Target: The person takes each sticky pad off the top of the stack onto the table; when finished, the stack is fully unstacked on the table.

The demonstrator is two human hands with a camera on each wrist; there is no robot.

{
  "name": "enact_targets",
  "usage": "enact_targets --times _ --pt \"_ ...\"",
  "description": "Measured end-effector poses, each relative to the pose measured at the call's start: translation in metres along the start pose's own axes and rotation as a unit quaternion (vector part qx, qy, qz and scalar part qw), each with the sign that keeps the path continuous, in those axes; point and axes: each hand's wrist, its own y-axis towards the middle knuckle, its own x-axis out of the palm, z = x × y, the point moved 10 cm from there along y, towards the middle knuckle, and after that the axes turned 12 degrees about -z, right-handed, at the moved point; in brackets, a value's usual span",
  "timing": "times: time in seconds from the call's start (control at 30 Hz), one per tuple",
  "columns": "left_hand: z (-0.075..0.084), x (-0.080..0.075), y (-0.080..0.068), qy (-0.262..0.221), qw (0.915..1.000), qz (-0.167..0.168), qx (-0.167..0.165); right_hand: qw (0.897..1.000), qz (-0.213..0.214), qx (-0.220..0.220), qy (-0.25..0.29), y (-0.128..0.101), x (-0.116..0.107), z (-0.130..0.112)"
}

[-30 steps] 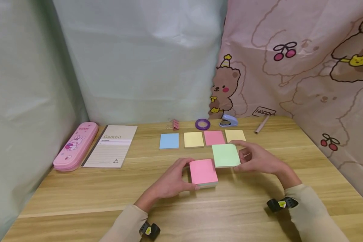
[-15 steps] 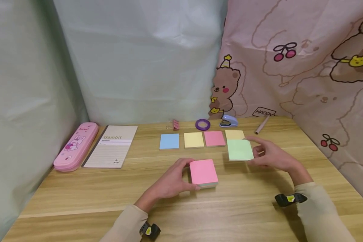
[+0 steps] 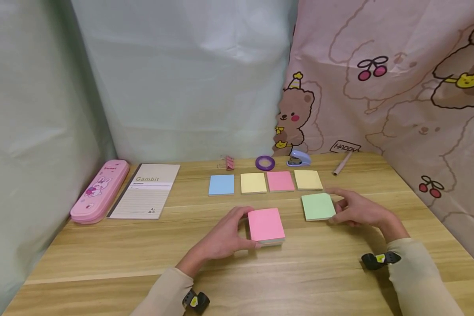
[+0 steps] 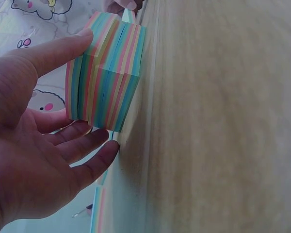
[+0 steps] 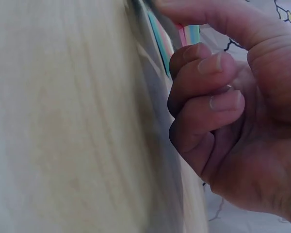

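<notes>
On the table's middle, my left hand grips a thick stack of sticky note pads with a pink sheet on top. Thumb and fingers hold its near and far sides; the left wrist view shows the striped, many-coloured edges of the stack. To the right, my right hand holds a green sticky note pad by its right side, low over the wood. Index finger and thumb are at that pad's right corners, and the other fingers curl inward.
Behind the hands lie a blue pad, a yellow pad, a pink pad and another yellow pad. Farther back are a binder clip, purple tape, stapler and pen. A notebook and pencil case lie left.
My right hand has carried the green pad rightward, away from the pink-topped stack, then lowered it toward the table in front of the right yellow pad. My left hand stays put.
</notes>
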Motion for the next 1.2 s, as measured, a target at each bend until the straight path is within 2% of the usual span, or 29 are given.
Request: enact_targets --times 0.3,0.63,1.2 --pt "-0.001 0.001 0.0 0.003 1.0 -0.001 0.001 1.0 -0.005 0.026 0.002 0.002 0.001 0.007" --pt "-0.001 0.001 0.0 -0.001 1.0 -0.002 -0.004 0.998 0.007 0.058 -0.011 0.003 0.001 0.01" --pt "0.0 0.002 -0.001 0.002 1.0 -0.002 -0.001 0.997 0.014 0.068 -0.02 0.0 -0.001 0.009"
